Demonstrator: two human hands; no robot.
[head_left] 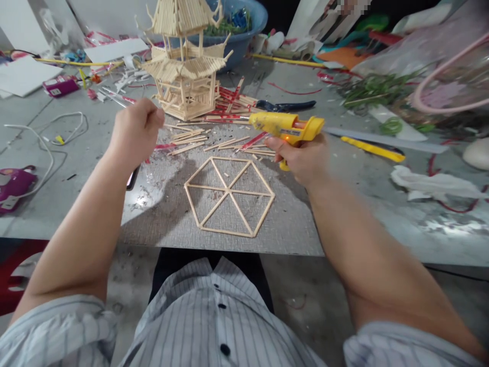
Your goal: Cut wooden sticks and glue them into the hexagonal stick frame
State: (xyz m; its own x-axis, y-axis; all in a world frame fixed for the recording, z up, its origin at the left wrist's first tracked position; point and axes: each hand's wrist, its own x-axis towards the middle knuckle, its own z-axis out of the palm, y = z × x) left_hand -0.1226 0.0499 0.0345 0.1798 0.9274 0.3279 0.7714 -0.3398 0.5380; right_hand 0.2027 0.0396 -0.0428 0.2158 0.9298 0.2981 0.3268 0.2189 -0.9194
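Six-sided stick frame (228,190) on a tabletop (362,188)
Right hand (307,158), two o'clock, grips a yellow glue gun (273,122); left hand (133,127), ten o'clock, curled closed, any contents unclear

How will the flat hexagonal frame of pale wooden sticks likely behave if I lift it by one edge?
The hexagonal frame is probably light for its size, being mostly open gaps. Its six-spoked layout should resist skewing, though its thinness suggests it may flex or twist. The joints could be fragile, as only slim stick ends meet there.
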